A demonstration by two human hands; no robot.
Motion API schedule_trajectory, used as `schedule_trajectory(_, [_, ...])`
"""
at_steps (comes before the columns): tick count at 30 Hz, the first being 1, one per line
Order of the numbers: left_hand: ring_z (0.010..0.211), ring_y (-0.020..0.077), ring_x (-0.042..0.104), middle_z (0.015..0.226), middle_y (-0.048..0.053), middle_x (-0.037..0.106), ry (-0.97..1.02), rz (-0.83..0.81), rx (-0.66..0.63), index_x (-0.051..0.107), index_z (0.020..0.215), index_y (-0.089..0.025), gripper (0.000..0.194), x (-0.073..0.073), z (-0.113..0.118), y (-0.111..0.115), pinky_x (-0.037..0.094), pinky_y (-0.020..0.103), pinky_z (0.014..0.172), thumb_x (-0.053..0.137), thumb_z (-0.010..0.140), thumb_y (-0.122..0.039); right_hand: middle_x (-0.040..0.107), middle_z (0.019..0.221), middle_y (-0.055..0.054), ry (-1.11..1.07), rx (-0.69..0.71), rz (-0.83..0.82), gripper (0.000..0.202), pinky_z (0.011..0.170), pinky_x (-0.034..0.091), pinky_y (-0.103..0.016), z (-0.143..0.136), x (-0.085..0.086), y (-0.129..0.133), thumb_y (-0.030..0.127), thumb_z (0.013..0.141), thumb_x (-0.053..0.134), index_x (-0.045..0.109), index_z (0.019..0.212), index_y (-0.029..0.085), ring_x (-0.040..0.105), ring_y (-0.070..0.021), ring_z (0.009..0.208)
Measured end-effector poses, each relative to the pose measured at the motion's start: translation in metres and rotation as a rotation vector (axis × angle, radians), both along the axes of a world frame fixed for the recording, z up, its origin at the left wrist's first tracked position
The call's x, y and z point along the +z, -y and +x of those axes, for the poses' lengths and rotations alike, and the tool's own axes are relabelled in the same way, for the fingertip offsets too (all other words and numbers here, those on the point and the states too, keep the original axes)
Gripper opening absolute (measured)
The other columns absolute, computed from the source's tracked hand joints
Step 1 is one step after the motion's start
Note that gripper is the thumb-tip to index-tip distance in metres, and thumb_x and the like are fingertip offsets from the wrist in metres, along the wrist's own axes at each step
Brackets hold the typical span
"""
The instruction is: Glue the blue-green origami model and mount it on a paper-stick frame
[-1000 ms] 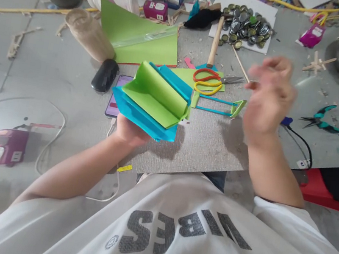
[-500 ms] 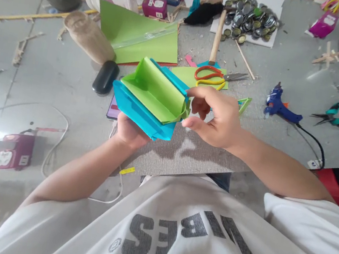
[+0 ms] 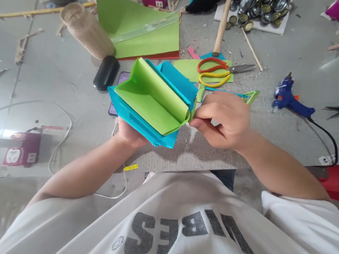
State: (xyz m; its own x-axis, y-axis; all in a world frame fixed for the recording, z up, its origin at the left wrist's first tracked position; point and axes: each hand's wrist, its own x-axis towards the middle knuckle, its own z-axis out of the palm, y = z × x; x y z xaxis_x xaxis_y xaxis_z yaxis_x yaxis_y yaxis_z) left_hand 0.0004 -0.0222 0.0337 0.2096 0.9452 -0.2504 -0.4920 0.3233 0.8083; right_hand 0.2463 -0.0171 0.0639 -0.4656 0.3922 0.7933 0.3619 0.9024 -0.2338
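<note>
One trough-shaped, green-over-blue paper piece (image 3: 155, 97) | left hand (image 3: 130, 133) holding its underside | right hand (image 3: 224, 119) pinching its end

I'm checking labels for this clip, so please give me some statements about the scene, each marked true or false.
1. The left hand is under the green-and-blue paper piece. True.
2. The right hand is at the wrist of the left hand. False: its fingers are at the right end of the paper piece.
3. The scissors lie partly over a green strip. True.
4. The glue gun is in the right hand. False: the glue gun lies on the table.
</note>
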Motion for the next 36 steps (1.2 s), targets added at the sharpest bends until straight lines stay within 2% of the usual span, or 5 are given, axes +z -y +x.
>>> schedule_trajectory(8, [0.138, 0.0440, 0.076, 0.128, 0.011, 0.090, 0.063, -0.097, 0.146, 0.086, 0.127, -0.031, 0.051, 0.022, 0.014, -0.008, 0.069, 0.062, 0.107, 0.051, 0.104, -0.061, 0.062, 0.070, 0.005, -0.237, -0.089, 0.084, 0.021, 0.058, 0.043, -0.029, 0.022, 0.002, -0.003, 0.026, 0.111, 0.070, 0.066, 0.090, 0.024, 0.056, -0.0111, 0.060])
schedule_trajectory(14, [0.142, 0.0425, 0.075, 0.127, 0.011, 0.090, 0.121, -0.073, 0.132, 0.088, 0.112, -0.028, 0.046, 0.019, 0.012, -0.010, 0.067, 0.062, 0.115, 0.051, 0.102, -0.052, 0.049, 0.061, 0.007, -0.674, -0.356, 0.125, 0.033, 0.055, 0.037, -0.030, 0.051, -0.007, 0.010, 0.046, 0.109, 0.077, 0.068, 0.084, 0.027, 0.050, -0.0112, 0.050])
schedule_trajectory(20, [0.114, 0.0369, 0.082, 0.113, 0.009, 0.092, 0.073, -0.032, 0.025, 0.088, 0.107, -0.029, 0.034, 0.008, 0.006, -0.015, 0.073, 0.052, 0.090, 0.064, 0.092, -0.049, 0.035, 0.053, 0.010, -0.991, -0.522, 0.084, 0.050, 0.039, 0.024, -0.022, 0.087, -0.032, 0.044, 0.058, 0.096, 0.086, 0.055, 0.074, 0.025, 0.027, -0.0075, 0.040])
schedule_trajectory(30, [0.053, 0.0225, 0.062, 0.065, 0.009, 0.071, -0.219, -0.060, -0.364, 0.073, 0.071, -0.023, 0.030, -0.015, 0.010, -0.020, 0.042, 0.032, 0.042, 0.081, 0.081, -0.050, 0.042, 0.055, 0.008, -0.927, -0.755, -0.237, 0.067, 0.043, 0.036, -0.025, 0.090, -0.065, 0.093, 0.084, 0.090, 0.082, 0.054, 0.073, 0.025, 0.039, -0.0089, 0.043])
schedule_trajectory(36, [0.054, 0.0198, 0.061, 0.065, 0.001, 0.066, -0.545, 0.022, -0.225, 0.072, 0.088, -0.024, 0.034, -0.014, 0.006, -0.022, 0.039, 0.028, 0.043, 0.079, 0.085, -0.057, 0.055, 0.057, 0.004, -0.660, -0.627, -0.367, 0.061, 0.052, 0.039, -0.026, 0.070, -0.065, 0.103, 0.074, 0.109, 0.067, 0.061, 0.076, 0.023, 0.049, -0.0097, 0.048])
